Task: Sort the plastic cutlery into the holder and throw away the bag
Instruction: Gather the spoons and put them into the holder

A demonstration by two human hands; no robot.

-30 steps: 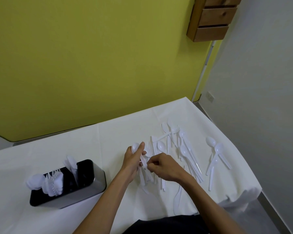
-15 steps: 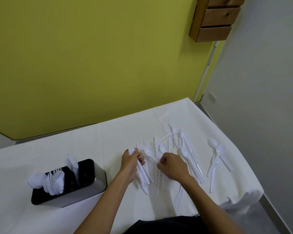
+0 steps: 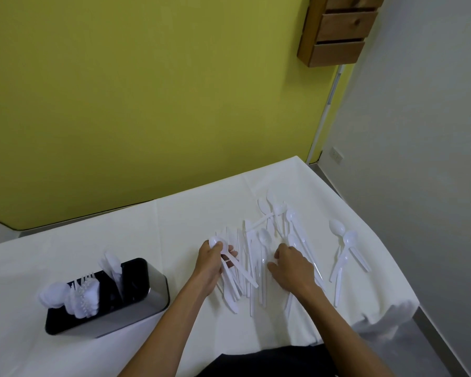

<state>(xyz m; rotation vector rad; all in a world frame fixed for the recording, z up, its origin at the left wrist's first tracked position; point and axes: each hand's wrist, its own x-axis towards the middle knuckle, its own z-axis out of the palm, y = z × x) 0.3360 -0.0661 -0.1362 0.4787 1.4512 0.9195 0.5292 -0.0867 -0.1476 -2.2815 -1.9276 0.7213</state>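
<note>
White plastic cutlery (image 3: 259, 257) lies scattered on the white tablecloth (image 3: 161, 235), mostly spoons and knives. My left hand (image 3: 211, 263) is closed around a bunch of white spoons (image 3: 230, 268), bowls up and handles fanning down to the right. To its right my right hand (image 3: 290, 265) rests palm down on the pile with its fingers spread over several pieces. The black and steel holder (image 3: 125, 297) stands at the left with spoons and forks (image 3: 82, 295) upright in its compartments. A separate few spoons (image 3: 346, 251) lie further right. No bag is visible.
The table ends close on the right, where the cloth hangs over the corner (image 3: 392, 314). A yellow wall runs behind the table. A wooden drawer unit (image 3: 337, 28) hangs on the wall at the upper right. Grey floor shows at the right.
My right hand has left the bunch held in my left hand and slid right onto the pile. My left hand keeps its spoons and has lowered slightly.
</note>
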